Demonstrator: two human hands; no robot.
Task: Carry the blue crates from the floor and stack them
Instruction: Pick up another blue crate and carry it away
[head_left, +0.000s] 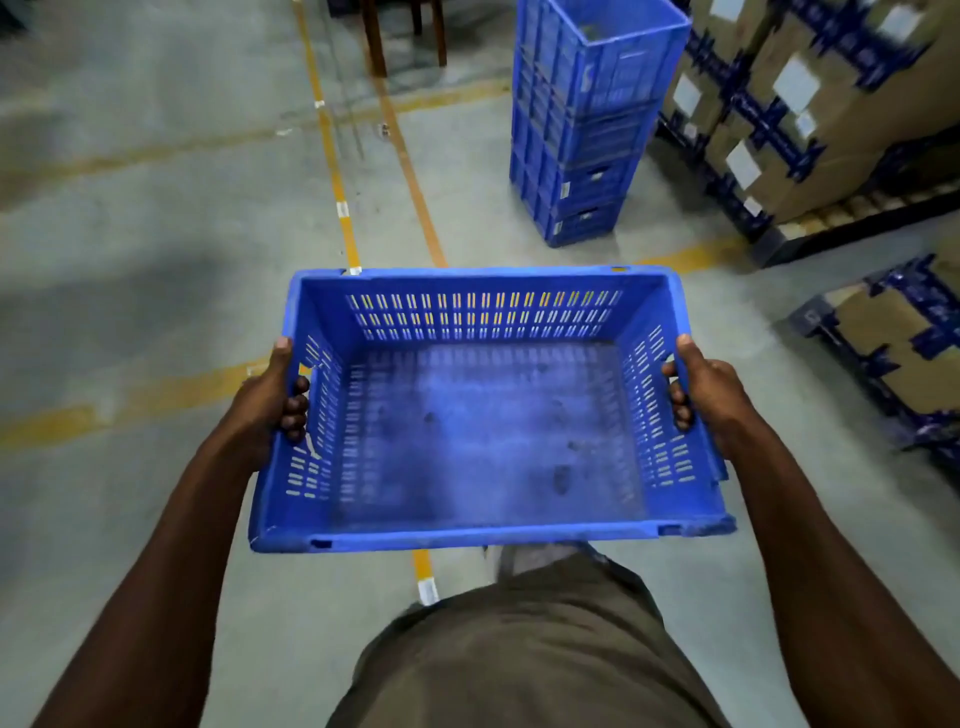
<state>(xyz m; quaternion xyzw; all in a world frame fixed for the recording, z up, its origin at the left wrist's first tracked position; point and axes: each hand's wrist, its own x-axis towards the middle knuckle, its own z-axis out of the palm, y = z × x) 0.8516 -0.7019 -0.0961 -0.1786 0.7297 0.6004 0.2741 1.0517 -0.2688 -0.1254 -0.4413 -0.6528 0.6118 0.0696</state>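
Observation:
An empty blue slotted crate (488, 415) hangs level in front of my waist, off the floor. My left hand (272, 397) grips its left wall, fingers curled through the handle slot and thumb on the rim. My right hand (704, 389) grips the right wall the same way. Ahead and to the right, a tall stack of blue crates (587, 119) stands on the floor, its top crate open and empty.
Taped cardboard boxes on a pallet (810, 130) line the right side behind the stack, with more boxes (893, 353) nearer on the right. Yellow floor lines (332, 171) run ahead. Wooden furniture legs (376, 41) stand at the far top.

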